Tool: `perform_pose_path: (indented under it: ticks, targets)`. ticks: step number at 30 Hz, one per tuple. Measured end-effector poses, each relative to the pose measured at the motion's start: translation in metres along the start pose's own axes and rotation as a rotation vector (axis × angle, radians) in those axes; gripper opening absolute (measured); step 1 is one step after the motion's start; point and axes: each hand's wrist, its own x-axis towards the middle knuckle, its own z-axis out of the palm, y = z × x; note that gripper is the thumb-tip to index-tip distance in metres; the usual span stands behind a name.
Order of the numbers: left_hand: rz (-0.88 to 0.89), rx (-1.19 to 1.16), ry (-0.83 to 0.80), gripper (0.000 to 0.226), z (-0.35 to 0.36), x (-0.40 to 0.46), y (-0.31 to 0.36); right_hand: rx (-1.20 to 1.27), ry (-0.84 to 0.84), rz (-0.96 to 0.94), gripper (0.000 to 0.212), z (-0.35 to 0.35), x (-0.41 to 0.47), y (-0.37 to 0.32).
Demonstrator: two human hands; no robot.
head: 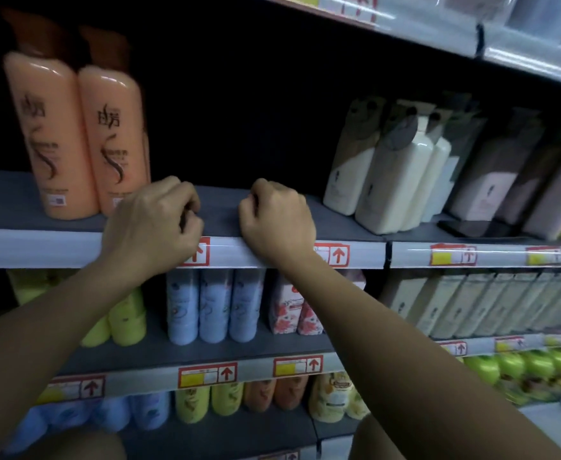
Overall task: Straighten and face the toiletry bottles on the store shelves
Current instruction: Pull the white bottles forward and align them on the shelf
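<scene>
Two tall orange bottles (79,134) with brown caps stand upright side by side at the left of the grey upper shelf (222,207), labels facing me. My left hand (154,224) rests curled on the shelf's front edge, just right of the orange bottles and touching none. A little to its right, my right hand (277,219) is also curled on the edge, holding nothing. Cream-white bottles (392,180) stand tilted at the right of the same shelf, with pinkish packs (491,190) behind them.
A wide bare gap of shelf lies between the orange and white bottles. Below are light blue bottles (214,307), yellow bottles (119,323), red-flowered packs (292,313) and beige bottles (471,303). Lower rows hold blue, yellow, orange and green bottles (521,365). Price rails (455,255) line each shelf.
</scene>
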Motion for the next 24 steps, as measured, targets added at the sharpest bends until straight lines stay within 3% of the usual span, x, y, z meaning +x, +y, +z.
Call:
perform_pose_path:
  ticks: [6, 9, 14, 19, 24]
  targets:
    - [-0.166, -0.072, -0.082, 0.007, -0.006, 0.002, 0.005, 0.297, 0.012, 0.121, 0.012, -0.026, -0.005, 0.018]
    - [-0.277, -0.140, -0.134, 0.018, -0.004, 0.015, 0.014, 0.354, 0.081, 0.155, 0.019, -0.045, -0.016, 0.042]
    - [-0.261, -0.325, -0.270, 0.021, 0.019, 0.048, 0.058, 0.299, 0.185, 0.253, 0.034, -0.074, -0.030, 0.089]
    - [-0.361, -0.562, -0.376, 0.027, 0.069, 0.084, 0.097, 0.185, 0.291, 0.341, 0.044, -0.096, -0.035, 0.127]
    - [-0.418, -0.720, -0.422, 0.062, 0.113, 0.115, 0.114, 0.090, 0.342, 0.436, 0.069, -0.104, -0.030, 0.157]
